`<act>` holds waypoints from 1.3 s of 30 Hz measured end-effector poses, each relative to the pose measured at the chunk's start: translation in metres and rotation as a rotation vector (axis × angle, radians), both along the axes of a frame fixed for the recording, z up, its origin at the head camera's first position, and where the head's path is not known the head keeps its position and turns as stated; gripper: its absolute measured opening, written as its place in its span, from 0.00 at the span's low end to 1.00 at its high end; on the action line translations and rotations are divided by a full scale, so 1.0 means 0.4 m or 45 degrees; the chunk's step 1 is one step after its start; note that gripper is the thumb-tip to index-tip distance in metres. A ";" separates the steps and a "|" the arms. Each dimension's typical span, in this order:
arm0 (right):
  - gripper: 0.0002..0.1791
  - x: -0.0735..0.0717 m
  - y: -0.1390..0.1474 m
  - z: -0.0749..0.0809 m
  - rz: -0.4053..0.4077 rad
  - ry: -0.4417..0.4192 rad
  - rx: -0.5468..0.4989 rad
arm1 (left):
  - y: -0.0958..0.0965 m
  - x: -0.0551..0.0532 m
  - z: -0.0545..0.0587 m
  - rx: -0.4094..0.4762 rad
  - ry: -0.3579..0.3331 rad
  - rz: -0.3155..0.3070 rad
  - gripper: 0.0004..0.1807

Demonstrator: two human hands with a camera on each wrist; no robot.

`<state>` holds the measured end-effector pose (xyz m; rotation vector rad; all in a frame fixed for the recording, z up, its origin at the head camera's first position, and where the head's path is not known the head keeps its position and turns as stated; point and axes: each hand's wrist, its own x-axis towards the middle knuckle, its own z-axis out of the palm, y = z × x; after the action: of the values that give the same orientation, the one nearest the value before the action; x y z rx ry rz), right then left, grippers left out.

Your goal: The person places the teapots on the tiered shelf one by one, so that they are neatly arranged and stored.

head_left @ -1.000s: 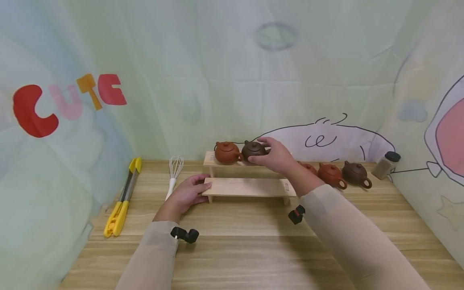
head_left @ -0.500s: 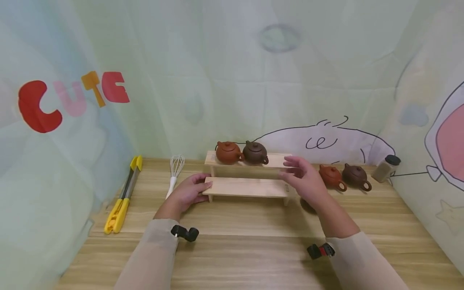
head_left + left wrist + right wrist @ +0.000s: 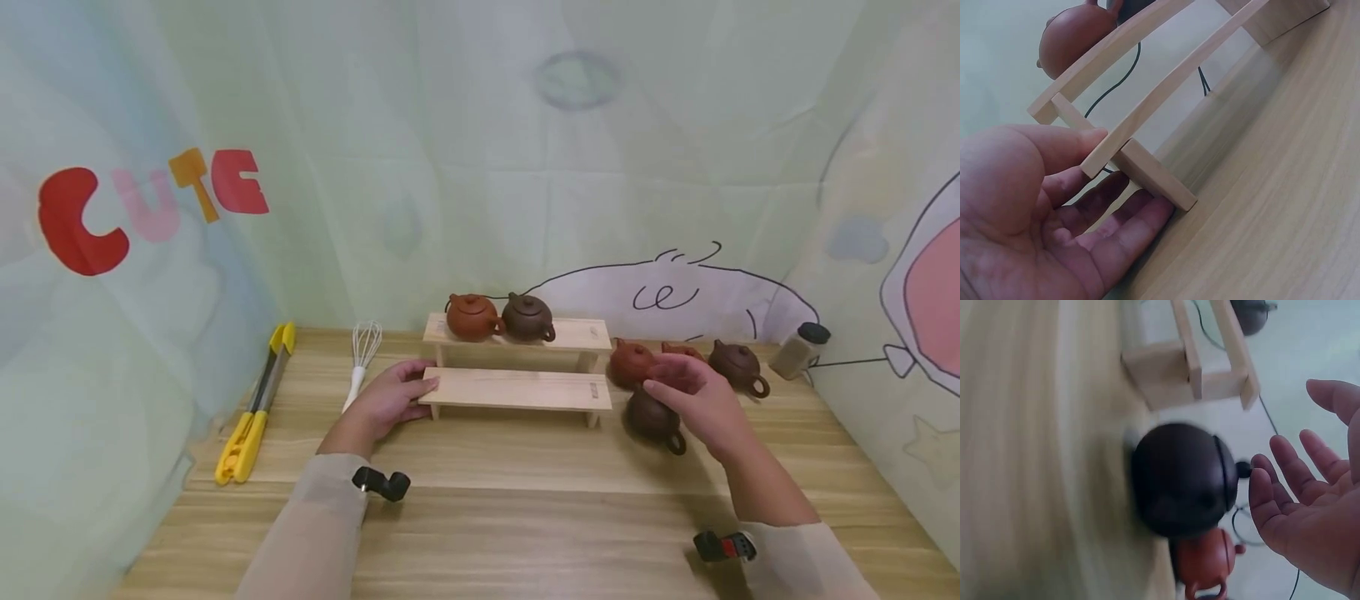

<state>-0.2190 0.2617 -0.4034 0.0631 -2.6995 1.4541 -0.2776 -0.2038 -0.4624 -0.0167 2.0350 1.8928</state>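
At the left end of a two-tier wooden stand (image 3: 517,389), my left hand (image 3: 393,396) holds the lower step. In the left wrist view the thumb lies on the lower board (image 3: 1166,94), with fingers curled by its leg (image 3: 1157,175). A reddish-brown teapot (image 3: 471,317) and a dark brown teapot (image 3: 527,317) sit on the upper step. My right hand (image 3: 701,400), fingers spread and holding nothing, hovers beside another dark teapot (image 3: 651,417) on the table. The right wrist view shows its fingers near that teapot's lid knob (image 3: 1244,469).
Behind the near teapot stand a red teapot (image 3: 632,363), another red one (image 3: 681,351) partly hidden by my hand, and a dark one (image 3: 737,367). A black-capped jar (image 3: 798,352) is at the right. Yellow-handled tongs (image 3: 255,408) and a whisk (image 3: 363,354) lie left.
My right hand has left the dark teapot on the upper step and moved right and down, to the near dark teapot. My left hand has stayed on the stand.
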 end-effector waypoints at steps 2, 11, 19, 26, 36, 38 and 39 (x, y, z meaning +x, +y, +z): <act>0.33 -0.001 0.014 -0.010 -0.021 -0.043 0.011 | -0.001 -0.001 -0.001 0.000 0.004 -0.004 0.31; 0.40 -0.015 0.055 -0.059 -0.035 -0.206 0.053 | 0.000 0.001 0.001 -0.004 0.001 0.002 0.31; 0.44 -0.019 0.078 -0.093 0.070 -0.278 0.143 | -0.002 0.002 0.002 -0.001 0.006 0.001 0.31; 0.48 -0.024 0.086 -0.106 0.120 -0.293 0.196 | -0.001 0.003 0.002 0.005 0.003 0.005 0.31; 0.50 -0.022 0.084 -0.100 0.116 -0.314 0.208 | -0.004 -0.002 -0.003 0.005 0.004 -0.003 0.31; 0.50 -0.022 0.084 -0.099 0.111 -0.320 0.213 | -0.004 -0.001 -0.004 0.005 0.004 -0.004 0.31; 0.50 -0.022 0.084 -0.099 0.109 -0.325 0.214 | -0.004 0.000 -0.004 0.003 0.005 -0.005 0.32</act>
<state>-0.2277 0.2954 -0.4430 0.0020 -3.0564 1.3352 -0.2778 -0.2054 -0.4640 -0.0082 2.0336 1.8941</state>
